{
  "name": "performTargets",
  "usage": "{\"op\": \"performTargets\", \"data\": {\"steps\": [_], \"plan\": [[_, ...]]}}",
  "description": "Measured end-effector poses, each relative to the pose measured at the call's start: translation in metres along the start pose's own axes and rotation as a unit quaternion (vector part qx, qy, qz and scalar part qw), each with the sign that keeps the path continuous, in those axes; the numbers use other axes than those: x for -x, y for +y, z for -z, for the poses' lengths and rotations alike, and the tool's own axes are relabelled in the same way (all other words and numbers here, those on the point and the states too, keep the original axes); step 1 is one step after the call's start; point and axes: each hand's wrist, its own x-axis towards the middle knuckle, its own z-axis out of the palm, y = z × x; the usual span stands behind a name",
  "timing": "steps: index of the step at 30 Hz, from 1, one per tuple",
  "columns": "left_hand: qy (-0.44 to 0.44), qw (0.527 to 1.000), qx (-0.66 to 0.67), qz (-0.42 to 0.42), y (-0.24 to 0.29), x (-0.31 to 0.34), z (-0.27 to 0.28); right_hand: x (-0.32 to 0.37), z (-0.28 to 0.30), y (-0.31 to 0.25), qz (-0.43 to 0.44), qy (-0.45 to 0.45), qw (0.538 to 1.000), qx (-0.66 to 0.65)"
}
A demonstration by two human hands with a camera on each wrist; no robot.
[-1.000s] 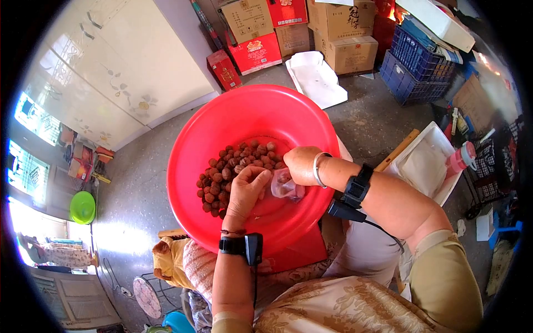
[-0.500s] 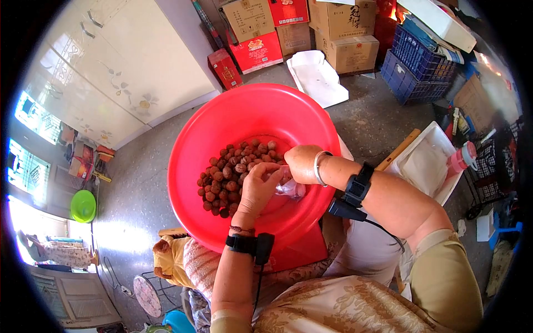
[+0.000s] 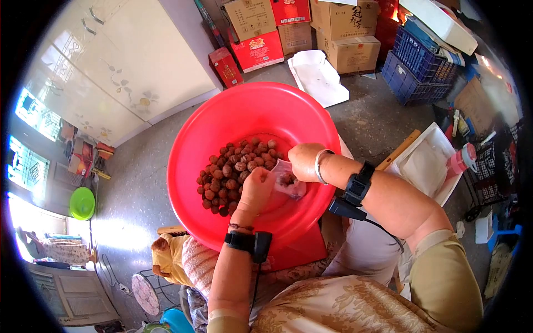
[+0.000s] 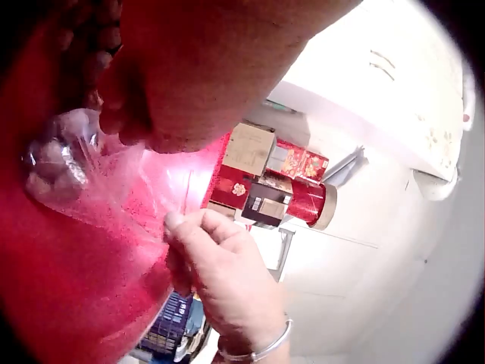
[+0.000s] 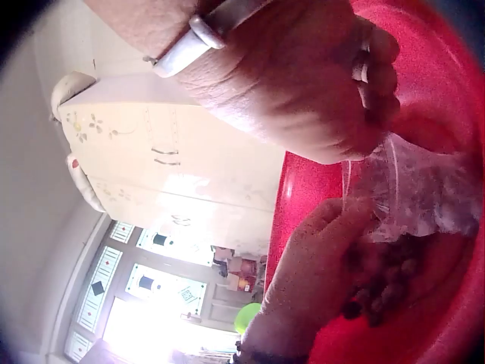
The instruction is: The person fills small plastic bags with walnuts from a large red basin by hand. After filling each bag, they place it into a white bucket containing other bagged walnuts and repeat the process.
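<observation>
A big red basin (image 3: 239, 111) sits in front of the person, with a heap of brown walnuts (image 3: 225, 175) in its lower left part. Over the basin, both hands hold a clear plastic bag (image 3: 293, 188) by its mouth. The left hand (image 3: 257, 191) grips the bag's left edge with curled fingers. On the other edge, the right hand (image 3: 305, 162), with a silver bangle at its wrist, pinches the film between thumb and finger, as the left wrist view shows. Several walnuts (image 4: 61, 163) lie in the bottom of the bag.
Past the basin are a white tray (image 3: 316, 80), stacked cartons (image 3: 352, 53) and blue crates (image 3: 413, 77). A second white tray (image 3: 433, 144) stands at the right, near a pink-lidded bottle (image 3: 461, 159). A pale cabinet (image 3: 116, 72) and a green bowl (image 3: 82, 203) are at the left.
The left hand has shifted slightly right and its fingers have curled in at the bag's edge. The bag's mouth is now spread wider between the hands. The right hand has barely moved.
</observation>
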Motion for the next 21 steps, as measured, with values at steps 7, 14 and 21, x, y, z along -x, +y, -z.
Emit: {"op": "performTargets", "data": {"steps": [7, 14, 21], "plan": [[-0.029, 0.984, 0.162, 0.061, 0.019, 0.007, 0.008, 0.007, 0.008, -0.007, -0.031, -0.076, 0.995, 0.052], [-0.036, 0.978, 0.188, 0.079, 0.019, 0.009, 0.019, 0.011, 0.016, -0.008, -0.026, -0.059, 0.998, 0.015], [0.136, 0.989, -0.057, 0.03, -0.018, -0.002, 0.039, 0.001, -0.001, -0.004, -0.004, -0.016, 1.0, 0.02]]}}
